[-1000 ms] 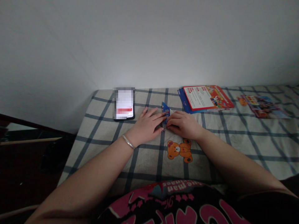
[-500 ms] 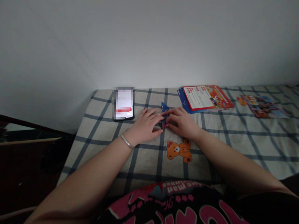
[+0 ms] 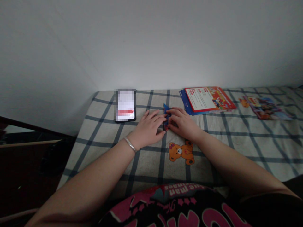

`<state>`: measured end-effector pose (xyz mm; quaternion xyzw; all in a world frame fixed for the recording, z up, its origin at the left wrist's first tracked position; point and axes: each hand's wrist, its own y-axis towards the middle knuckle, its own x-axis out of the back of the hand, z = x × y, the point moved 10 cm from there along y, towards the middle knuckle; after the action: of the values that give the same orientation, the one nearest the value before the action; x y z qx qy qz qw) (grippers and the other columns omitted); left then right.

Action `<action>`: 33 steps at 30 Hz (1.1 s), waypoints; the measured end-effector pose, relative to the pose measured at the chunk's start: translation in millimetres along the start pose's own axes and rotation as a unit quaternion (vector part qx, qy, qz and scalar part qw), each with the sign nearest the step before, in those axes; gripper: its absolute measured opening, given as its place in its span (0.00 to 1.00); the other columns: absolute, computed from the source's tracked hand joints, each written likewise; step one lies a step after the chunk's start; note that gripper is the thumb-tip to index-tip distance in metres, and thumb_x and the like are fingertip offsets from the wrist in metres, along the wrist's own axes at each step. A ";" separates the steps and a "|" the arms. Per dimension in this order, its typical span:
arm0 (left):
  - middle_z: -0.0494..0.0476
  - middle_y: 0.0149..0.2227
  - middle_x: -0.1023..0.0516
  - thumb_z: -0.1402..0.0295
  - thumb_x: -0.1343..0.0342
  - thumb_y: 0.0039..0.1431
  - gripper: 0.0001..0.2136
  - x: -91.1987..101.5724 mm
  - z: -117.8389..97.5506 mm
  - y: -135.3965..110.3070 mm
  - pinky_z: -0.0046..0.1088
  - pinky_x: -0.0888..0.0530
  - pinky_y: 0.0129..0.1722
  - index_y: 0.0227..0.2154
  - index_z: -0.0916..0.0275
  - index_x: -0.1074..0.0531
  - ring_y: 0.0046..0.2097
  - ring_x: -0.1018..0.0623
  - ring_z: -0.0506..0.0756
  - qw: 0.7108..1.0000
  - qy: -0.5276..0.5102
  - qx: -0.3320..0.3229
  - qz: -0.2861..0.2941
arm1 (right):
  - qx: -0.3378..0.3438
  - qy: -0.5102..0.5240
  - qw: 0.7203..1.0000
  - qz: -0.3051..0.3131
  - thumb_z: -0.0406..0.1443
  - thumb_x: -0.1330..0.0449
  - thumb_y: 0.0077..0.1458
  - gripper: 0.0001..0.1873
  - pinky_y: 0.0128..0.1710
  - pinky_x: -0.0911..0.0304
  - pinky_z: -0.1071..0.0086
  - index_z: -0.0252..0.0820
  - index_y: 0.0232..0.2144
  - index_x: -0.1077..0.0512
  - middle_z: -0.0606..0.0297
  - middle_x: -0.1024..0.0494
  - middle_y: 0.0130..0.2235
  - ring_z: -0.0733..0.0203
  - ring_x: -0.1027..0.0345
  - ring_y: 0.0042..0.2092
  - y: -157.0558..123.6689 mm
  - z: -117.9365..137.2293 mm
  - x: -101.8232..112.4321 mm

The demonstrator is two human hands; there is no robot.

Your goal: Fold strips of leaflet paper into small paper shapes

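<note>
A small folded piece of blue printed paper (image 3: 166,108), narrow with a pointed far end and some red near its close end, lies on the cloth between my hands. My left hand (image 3: 150,128), with a silver bracelet at the wrist, lies flat with fingers apart; its fingertips reach the paper's left edge. From the other side, my right hand (image 3: 181,122) has its fingers bent, with thumb and fingertips on the paper along its right edge. Fingers cover much of the paper's middle.
A checked tablecloth (image 3: 104,151) with a printed bear (image 3: 181,153) covers the surface. Behind my left hand lies a phone (image 3: 126,104). A stack of red and blue printed cards (image 3: 202,99) sits back right, with a colourful printed sheet (image 3: 267,108) farther right. A white wall (image 3: 151,44) stands behind.
Both hands stay at the paper with only a tiny shift; my right hand has slid slightly left. The cards and phone have not moved.
</note>
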<state>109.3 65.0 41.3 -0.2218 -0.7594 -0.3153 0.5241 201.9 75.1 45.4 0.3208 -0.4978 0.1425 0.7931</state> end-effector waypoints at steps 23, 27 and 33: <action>0.62 0.55 0.28 0.65 0.43 0.60 0.15 0.2 -2.6 4.4 0.53 0.42 0.63 0.49 0.62 0.32 0.62 0.35 0.64 0.999 -0.005 0.027 -0.036 | -0.002 -0.009 0.999 -0.033 0.29 0.42 0.52 0.05 0.59 0.40 0.49 0.43 0.32 0.34 0.51 0.27 0.52 0.47 0.41 0.60 -1.4 -0.6 4.9; 0.61 0.56 0.28 0.66 0.44 0.62 0.14 -0.8 -2.7 3.7 0.52 0.43 0.63 0.49 0.62 0.33 0.63 0.36 0.63 0.999 -0.008 0.022 -0.035 | 0.000 0.004 1.000 -0.025 0.32 0.43 0.55 0.03 0.57 0.40 0.48 0.43 0.33 0.36 0.49 0.28 0.54 0.47 0.39 0.59 -2.9 -0.9 3.8; 0.61 0.56 0.29 0.67 0.47 0.64 0.13 -2.6 -2.1 3.4 0.52 0.43 0.63 0.50 0.62 0.33 0.63 0.36 0.63 0.999 0.001 0.023 -0.031 | -0.008 0.007 1.000 -0.009 0.41 0.41 0.56 0.10 0.57 0.40 0.47 0.43 0.37 0.35 0.46 0.31 0.56 0.45 0.40 0.60 -3.2 -1.0 0.7</action>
<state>113.8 65.8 40.3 -0.1858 -0.7722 -0.3145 0.5198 204.7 73.3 44.5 0.3180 -0.4902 0.1339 0.8004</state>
